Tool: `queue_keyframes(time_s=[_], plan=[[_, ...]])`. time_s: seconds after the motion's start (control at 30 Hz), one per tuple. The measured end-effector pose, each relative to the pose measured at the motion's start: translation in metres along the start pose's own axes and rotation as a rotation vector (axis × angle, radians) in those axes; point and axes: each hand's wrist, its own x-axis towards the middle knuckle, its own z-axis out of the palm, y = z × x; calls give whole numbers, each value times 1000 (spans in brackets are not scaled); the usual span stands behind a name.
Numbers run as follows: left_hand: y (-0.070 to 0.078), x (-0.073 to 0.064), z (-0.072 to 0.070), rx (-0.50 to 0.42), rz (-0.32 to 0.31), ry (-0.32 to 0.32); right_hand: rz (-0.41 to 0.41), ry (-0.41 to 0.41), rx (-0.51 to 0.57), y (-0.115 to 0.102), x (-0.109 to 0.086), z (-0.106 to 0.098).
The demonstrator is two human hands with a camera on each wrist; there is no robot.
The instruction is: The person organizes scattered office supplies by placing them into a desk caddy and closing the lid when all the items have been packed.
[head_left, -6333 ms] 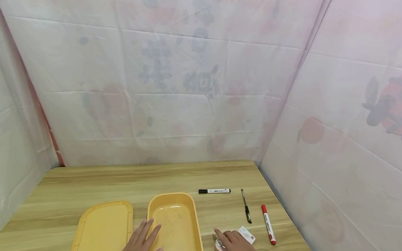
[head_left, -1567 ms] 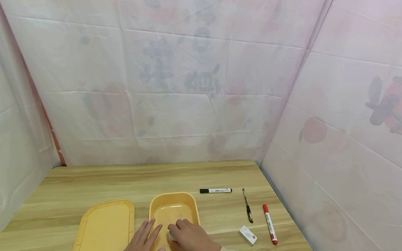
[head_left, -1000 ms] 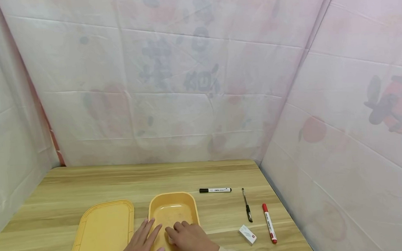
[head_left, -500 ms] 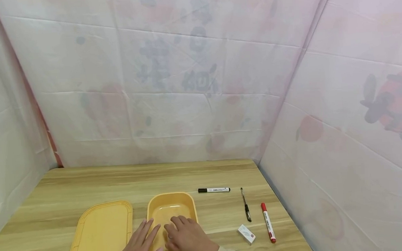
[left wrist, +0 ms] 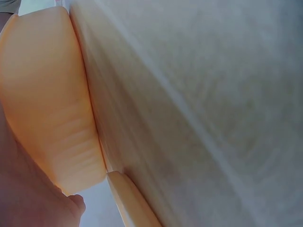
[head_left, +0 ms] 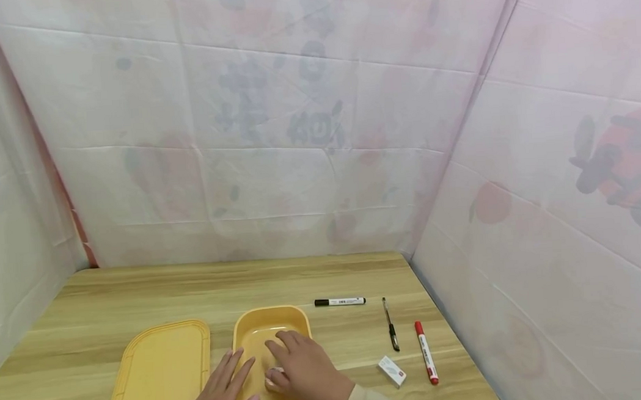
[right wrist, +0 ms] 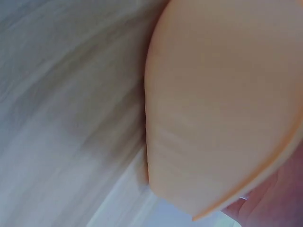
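Note:
A yellow plastic box (head_left: 272,316) stands lidless at the front of the table; its outer wall fills much of both wrist views. Over its left rim lies my left hand (head_left: 219,390), fingers spread. My right hand (head_left: 309,372) reaches inside from the right, its fingers loosely extended. Under its thumb shows a small, roundish whitish thing (head_left: 274,376), mostly covered; its kind cannot be made out. In the right wrist view, part of the right hand (right wrist: 274,198) appears beyond the box rim.
A yellow lid (head_left: 163,375) lies flat left of the box. To the right are a black marker (head_left: 340,301), a black pen (head_left: 391,325), a red marker (head_left: 426,354) and a small white box-shaped item (head_left: 392,371). Printed sheets (head_left: 253,186) wall in the table.
The right hand has carried the roundish whitish thing from the table's right side into the yellow box, and its fingers have since loosened and lifted slightly. The left hand has stayed put.

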Motion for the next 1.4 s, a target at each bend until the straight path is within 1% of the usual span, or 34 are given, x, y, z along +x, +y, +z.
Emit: queue_keyframes(time_s=[0.23,0.37,0.53,0.6,0.7,0.8,0.93,1.03,1.13,1.17,1.3,1.4], plan=[[1,2,-1,-58,-1,-22,46,19,41,11,-8,-7],[0,1,-2,-74,-17,-42,71,32,83,17,-13,-10],[-1,-2,-3,-106,-36,-60,143,42,124,28,-24,-13],[-1,-4,-3,-128,-44,-68,172,42,125,33,-30,-13],[-1,-6,-4,-154,-61,-83,195,47,124,41,-39,-12],[0,-6,-4,-150,-66,-82,194,53,112,48,-46,-11],[-2,-6,-3,-84,-19,-41,210,54,90,54,-54,-9],[-3,-6,-2,-68,14,-15,243,57,92,57,-61,-7],[-3,-6,-1,-82,2,-25,277,52,96,61,-67,-5],[-3,-6,-1,-96,-12,-29,287,54,97,62,-69,-5],[-3,-5,-1,-114,-16,-35,321,59,88,69,-78,-2],[-3,-6,-2,-106,-12,-32,329,73,78,73,-86,-1]])
